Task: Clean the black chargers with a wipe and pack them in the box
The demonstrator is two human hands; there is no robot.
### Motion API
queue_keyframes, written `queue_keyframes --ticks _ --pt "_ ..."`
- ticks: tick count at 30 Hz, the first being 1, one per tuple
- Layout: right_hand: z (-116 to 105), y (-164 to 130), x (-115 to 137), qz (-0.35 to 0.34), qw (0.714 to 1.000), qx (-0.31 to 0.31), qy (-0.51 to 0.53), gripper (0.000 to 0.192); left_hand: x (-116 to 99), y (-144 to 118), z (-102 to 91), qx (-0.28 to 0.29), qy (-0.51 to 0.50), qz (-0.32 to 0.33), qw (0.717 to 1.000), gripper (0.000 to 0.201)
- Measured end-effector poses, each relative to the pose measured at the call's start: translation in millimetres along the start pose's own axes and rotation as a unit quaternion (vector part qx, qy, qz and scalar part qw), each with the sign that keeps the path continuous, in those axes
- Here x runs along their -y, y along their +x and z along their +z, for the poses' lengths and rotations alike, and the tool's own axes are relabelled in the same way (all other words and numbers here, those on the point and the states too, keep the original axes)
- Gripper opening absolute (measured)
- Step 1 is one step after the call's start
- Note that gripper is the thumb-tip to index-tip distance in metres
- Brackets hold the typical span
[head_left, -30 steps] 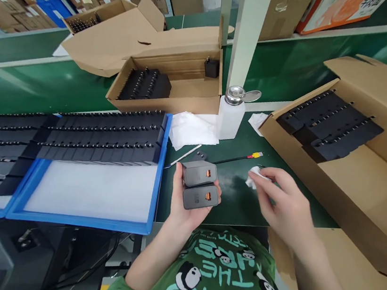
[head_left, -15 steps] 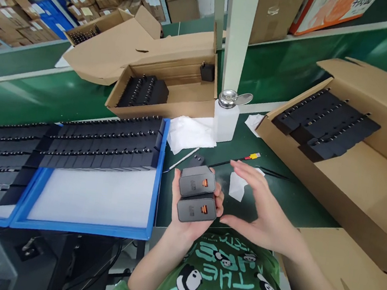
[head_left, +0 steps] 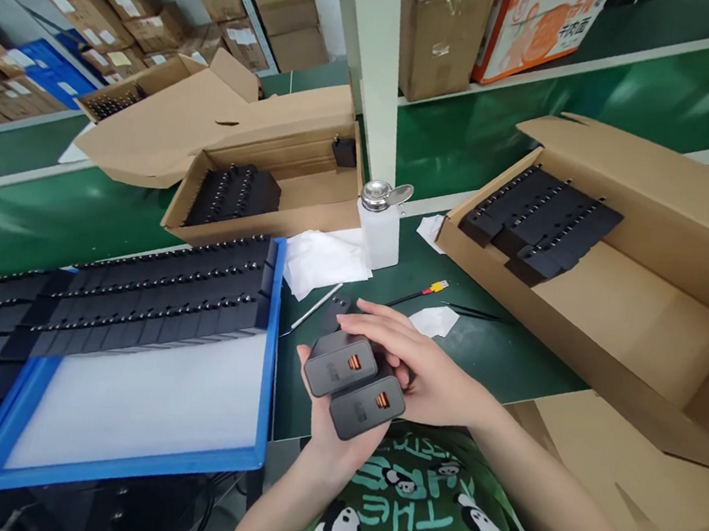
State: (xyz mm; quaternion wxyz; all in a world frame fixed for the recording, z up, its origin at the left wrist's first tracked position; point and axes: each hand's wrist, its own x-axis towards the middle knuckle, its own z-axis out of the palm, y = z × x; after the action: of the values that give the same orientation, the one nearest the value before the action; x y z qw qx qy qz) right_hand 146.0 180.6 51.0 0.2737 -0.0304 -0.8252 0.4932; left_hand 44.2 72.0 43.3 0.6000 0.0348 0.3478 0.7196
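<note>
Chargers, two stacked, sit cupped in left hand, above bench edge beside blue tray; right hand lies across them, fingers closing on upper unit; handling step, judged; next calls for firm separating grip

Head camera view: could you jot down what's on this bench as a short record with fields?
Left hand: holds two grey chargers, stacked, orange ports showing
Right hand: laid on the chargers from the right
Blue tray: rows of black chargers at its far end
Right carton: black chargers in its far corner
Dispenser bottle: upright, beside white wipes
Mat: white wipe scrap, red-tipped tool
</note>
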Motion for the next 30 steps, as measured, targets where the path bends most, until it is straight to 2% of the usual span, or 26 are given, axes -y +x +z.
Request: queue_keyframes --ticks 4,7,10,12,13,15,17,19,22,24,26,30 --pt "3 -1 0 -0.056 0.998 -0.024 -0.014 0.062 2 0 -2.2 -0.037 -0.005 0.027 0.999 0.057" --pt "1 -10 4 -0.097 0.991 -0.096 0.002 0.051 -1 10 -3.5 -0.068 -0.011 0.059 0.996 0.055" --pt "-24 -31 20 -0.059 0.979 -0.186 -0.053 0.04 -7 28 0.2 -0.092 0.02 0.089 0.992 0.067" --pt "-57 -49 36 0.02 0.96 -0.233 -0.153 0.036 -14 40 7.7 -0.091 0.116 0.137 0.98 0.067" --pt "-77 -57 43 0.072 0.942 -0.251 -0.21 0.035 -18 46 13.7 -0.079 0.195 0.176 0.962 0.064" --pt "-120 -65 51 0.193 0.893 -0.269 -0.306 0.041 -24 57 31.5 -0.035 0.356 0.249 0.9 0.055" --pt "-157 -61 47 0.285 0.85 -0.216 -0.386 0.044 -27 72 57.6 0.008 0.466 0.287 0.837 0.051" --pt "-182 -45 35 0.311 0.837 -0.143 -0.426 0.04 -24 91 89.3 0.032 0.525 0.295 0.797 0.053" --pt "-197 -18 6 0.317 0.836 -0.066 -0.443 0.036 -11 127 134.2 0.054 0.631 0.304 0.711 0.05" --pt "-199 -5 -11 0.332 0.825 -0.03 -0.456 0.037 -2 149 154.2 0.057 0.701 0.295 0.647 0.046" --pt "-200 1 -24 0.344 0.812 0.001 -0.471 0.038 6 167 164.2 0.057 0.763 0.268 0.585 0.042" --pt "-205 4 -39 0.356 0.794 0.058 -0.489 0.036 17 185 167.0 0.072 0.855 0.187 0.477 0.035"
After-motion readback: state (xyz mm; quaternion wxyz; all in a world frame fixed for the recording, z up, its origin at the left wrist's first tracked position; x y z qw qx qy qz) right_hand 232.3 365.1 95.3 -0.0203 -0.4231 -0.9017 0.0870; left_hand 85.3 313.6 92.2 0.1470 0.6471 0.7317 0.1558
